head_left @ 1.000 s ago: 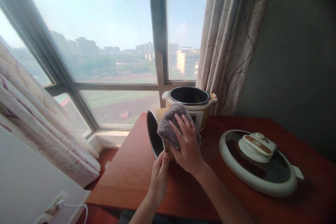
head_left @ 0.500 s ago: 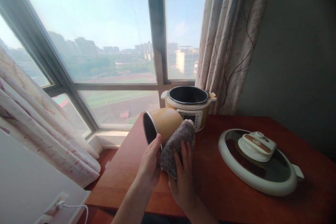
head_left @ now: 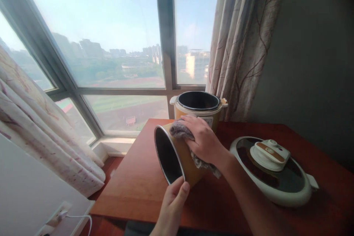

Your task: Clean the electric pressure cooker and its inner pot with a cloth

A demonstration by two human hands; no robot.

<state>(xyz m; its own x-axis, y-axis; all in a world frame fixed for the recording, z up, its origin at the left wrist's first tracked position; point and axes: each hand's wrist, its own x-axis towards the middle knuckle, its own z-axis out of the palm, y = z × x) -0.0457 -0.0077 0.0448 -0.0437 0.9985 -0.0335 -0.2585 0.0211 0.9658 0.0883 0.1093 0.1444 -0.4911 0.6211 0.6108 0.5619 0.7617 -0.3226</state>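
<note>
A golden inner pot (head_left: 188, 158) with a dark inside lies tilted on its side above the table, its mouth facing left. My left hand (head_left: 174, 197) pinches the lower part of its silver rim, thumb outside. My right hand (head_left: 203, 136) presses a grey fluffy cloth (head_left: 181, 129) on the pot's upper outer wall, and a loose end of the cloth hangs down its side. Just behind stands the pressure cooker body (head_left: 179, 110), open at the top with a dark interior; my right hand covers much of its front panel.
To the right, the cooker lid (head_left: 238, 153), with a white rim and knob, rests on the reddish-brown table (head_left: 129, 177). Windows (head_left: 118, 62) and curtains (head_left: 240, 44) stand behind. At lower left a white cord is plugged into a wall socket (head_left: 59, 215).
My right hand has moved up with the cloth, from the pot's near lower side to its top. The pot has turned so more of its mouth shows, and my left hand is lower.
</note>
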